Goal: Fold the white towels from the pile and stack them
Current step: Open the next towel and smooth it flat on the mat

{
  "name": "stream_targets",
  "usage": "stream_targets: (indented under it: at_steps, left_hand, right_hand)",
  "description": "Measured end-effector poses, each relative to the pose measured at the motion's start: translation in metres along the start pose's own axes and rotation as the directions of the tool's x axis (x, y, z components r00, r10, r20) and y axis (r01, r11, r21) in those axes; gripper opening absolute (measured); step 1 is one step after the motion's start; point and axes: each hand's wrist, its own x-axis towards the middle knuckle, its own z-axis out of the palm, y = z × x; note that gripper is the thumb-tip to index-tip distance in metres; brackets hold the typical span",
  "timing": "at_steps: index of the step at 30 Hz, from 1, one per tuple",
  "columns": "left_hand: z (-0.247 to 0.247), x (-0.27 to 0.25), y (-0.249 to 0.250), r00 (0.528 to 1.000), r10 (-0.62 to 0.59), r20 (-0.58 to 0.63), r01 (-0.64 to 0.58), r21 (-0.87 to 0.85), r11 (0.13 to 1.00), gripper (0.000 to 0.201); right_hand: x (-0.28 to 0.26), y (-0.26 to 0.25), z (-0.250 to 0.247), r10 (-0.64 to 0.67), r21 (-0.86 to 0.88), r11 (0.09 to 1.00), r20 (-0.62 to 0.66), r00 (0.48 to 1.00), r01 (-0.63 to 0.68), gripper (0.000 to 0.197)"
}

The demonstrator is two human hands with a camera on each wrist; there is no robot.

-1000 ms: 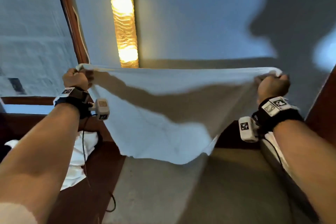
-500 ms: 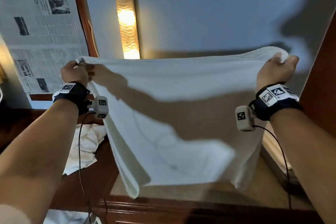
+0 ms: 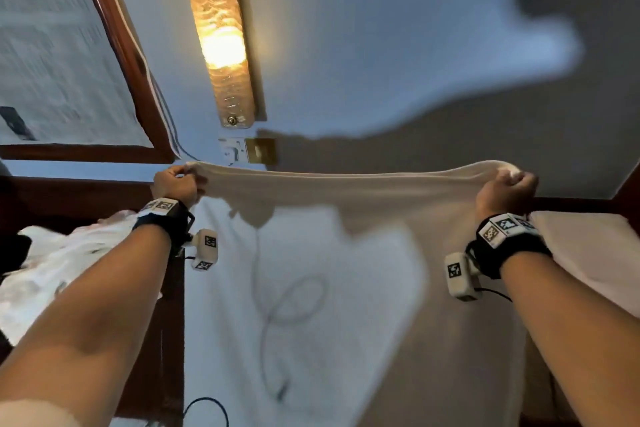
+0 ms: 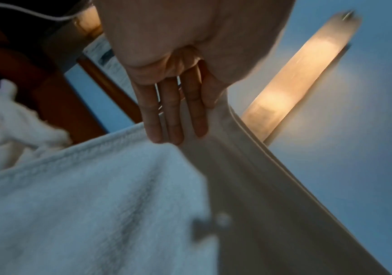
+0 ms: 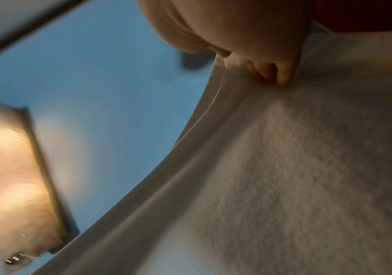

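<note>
A: Nearest the camera, the 2 forearms reach forward, each with a black wrist band and a small white camera block. Beyond them the towel (image 3: pixel 311 288) hangs as 1 broad sheet, stretched in the air between the hands.

B: And the grips?

A: The left hand (image 3: pixel 176 184) pinches the top left corner, thumb on the far side and 3 fingers (image 4: pixel 171 115) lying straight down the near face. The right hand (image 3: pixel 504 192) is curled round the top right corner, with a bunch of cloth poking out of the fist.

B: What could go wrong?

A: The left pinch looks light; a shake or a pull to the right could probably slip that corner free and drop the sheet. The top edge also sags a little, so a fold made now may come out skewed.

B: Anything below it?

A: The lower edge is out of sight, so whether it touches anything cannot be told. A dark cable (image 3: pixel 207 406) loops near the bottom left and might catch on it. The pile (image 3: pixel 52 270) of loose white towels lies left of the left arm on dark wood. Farther back, a lit wall lamp (image 3: pixel 218 31) hangs above the towel's edge.
</note>
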Motion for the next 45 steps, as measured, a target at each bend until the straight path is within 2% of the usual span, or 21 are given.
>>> stream_targets:
  at_steps: [4, 8, 14, 17, 20, 22, 24, 25, 26, 27, 28, 29, 30, 32, 34, 36, 37, 39, 41, 43, 45]
  left_hand:
    - [0.068, 0.065, -0.085, 0.990, -0.137, 0.016, 0.135, 0.091, 0.987, 0.024]
    - [0.136, 0.080, -0.125, 0.973, -0.225, 0.059, 0.218, 0.108, 0.970, 0.016]
    - [0.200, 0.112, -0.186, 0.930, -0.359, 0.078, 0.328, 0.266, 0.907, 0.013]
    - [0.219, 0.119, -0.210, 0.918, -0.393, 0.061, 0.324, 0.458, 0.828, 0.030]
    - [0.247, 0.104, -0.221, 0.923, -0.361, 0.130, 0.201, 0.636, 0.745, 0.055]
    - [0.268, 0.077, -0.218, 0.904, -0.327, 0.276, 0.016, 0.742, 0.670, 0.073]
    - [0.291, 0.037, -0.218, 0.840, -0.278, 0.467, -0.264, 0.798, 0.542, 0.076]
    - [0.302, 0.018, -0.221, 0.761, -0.288, 0.582, -0.407, 0.774, 0.485, 0.076]
    - [0.312, 0.000, -0.225, 0.659, -0.317, 0.682, -0.527, 0.720, 0.452, 0.078]
    - [0.320, -0.011, -0.231, 0.568, -0.347, 0.747, -0.611, 0.665, 0.430, 0.080]
    - [0.324, -0.015, -0.239, 0.514, -0.357, 0.780, -0.661, 0.626, 0.414, 0.080]
    - [0.326, -0.012, -0.245, 0.506, -0.350, 0.788, -0.677, 0.615, 0.406, 0.079]
    - [0.326, -0.004, -0.251, 0.526, -0.333, 0.783, -0.672, 0.622, 0.401, 0.079]
    - [0.322, 0.013, -0.253, 0.599, -0.321, 0.733, -0.625, 0.680, 0.385, 0.080]
    - [0.322, 0.014, -0.251, 0.690, -0.315, 0.651, -0.533, 0.752, 0.388, 0.080]
    - [0.330, -0.012, -0.242, 0.726, -0.270, 0.633, -0.527, 0.763, 0.375, 0.085]
    - [0.334, -0.039, -0.237, 0.696, -0.232, 0.680, -0.577, 0.722, 0.382, 0.088]
    - [0.343, -0.108, -0.228, 0.557, -0.147, 0.818, -0.686, 0.552, 0.474, 0.084]
    - [0.353, -0.171, -0.229, 0.442, -0.116, 0.889, -0.733, 0.433, 0.524, 0.078]
    - [0.368, -0.205, -0.234, 0.494, -0.098, 0.864, -0.728, 0.472, 0.497, 0.076]
    - [0.381, -0.212, -0.240, 0.562, -0.050, 0.826, -0.720, 0.518, 0.462, 0.073]
  right_hand:
    - [0.012, 0.079, 0.074, 0.112, -0.073, 0.991, 0.017, 0.994, -0.110, 0.034]
    - [0.025, 0.153, 0.142, 0.221, -0.153, 0.965, 0.021, 0.975, -0.215, 0.035]
    - [0.036, 0.238, 0.197, 0.340, -0.320, 0.894, 0.030, 0.940, -0.314, 0.038]
    - [0.044, 0.270, 0.219, 0.378, -0.385, 0.865, 0.075, 0.923, -0.323, 0.042]
    - [0.036, 0.299, 0.236, 0.445, -0.451, 0.837, 0.231, 0.865, -0.310, 0.063]
    - [0.017, 0.311, 0.240, 0.442, -0.549, 0.811, 0.346, 0.828, -0.204, 0.070]
    - [-0.016, 0.323, 0.237, 0.350, -0.591, 0.806, 0.531, 0.772, 0.041, 0.061]
    - [-0.035, 0.328, 0.234, 0.283, -0.580, 0.782, 0.657, 0.699, 0.228, 0.055]
    - [-0.051, 0.338, 0.231, 0.245, -0.548, 0.710, 0.782, 0.574, 0.443, 0.053]
    - [-0.063, 0.347, 0.228, 0.272, -0.503, 0.606, 0.859, 0.434, 0.616, 0.054]
    - [-0.067, 0.354, 0.227, 0.332, -0.477, 0.519, 0.877, 0.347, 0.709, 0.056]
    - [-0.066, 0.361, 0.226, 0.373, -0.479, 0.462, 0.869, 0.326, 0.747, 0.059]
    - [-0.059, 0.365, 0.226, 0.400, -0.507, 0.422, 0.848, 0.347, 0.751, 0.061]
    - [-0.038, 0.368, 0.225, 0.467, -0.637, 0.351, 0.754, 0.462, 0.686, 0.066]
    - [-0.020, 0.365, 0.224, 0.545, -0.787, 0.314, 0.608, 0.578, 0.531, 0.071]
    - [-0.023, 0.360, 0.220, 0.553, -0.804, 0.277, 0.581, 0.597, 0.527, 0.073]
    - [-0.031, 0.359, 0.217, 0.513, -0.732, 0.281, 0.662, 0.547, 0.621, 0.072]
    - [-0.050, 0.359, 0.211, 0.434, -0.512, 0.357, 0.832, 0.346, 0.781, 0.071]
    - [-0.051, 0.361, 0.209, 0.405, -0.403, 0.379, 0.882, 0.243, 0.833, 0.073]
    - [-0.033, 0.364, 0.207, 0.400, -0.370, 0.379, 0.892, 0.211, 0.848, 0.071]
    - [0.000, 0.373, 0.202, 0.427, -0.406, 0.370, 0.873, 0.235, 0.836, 0.068]
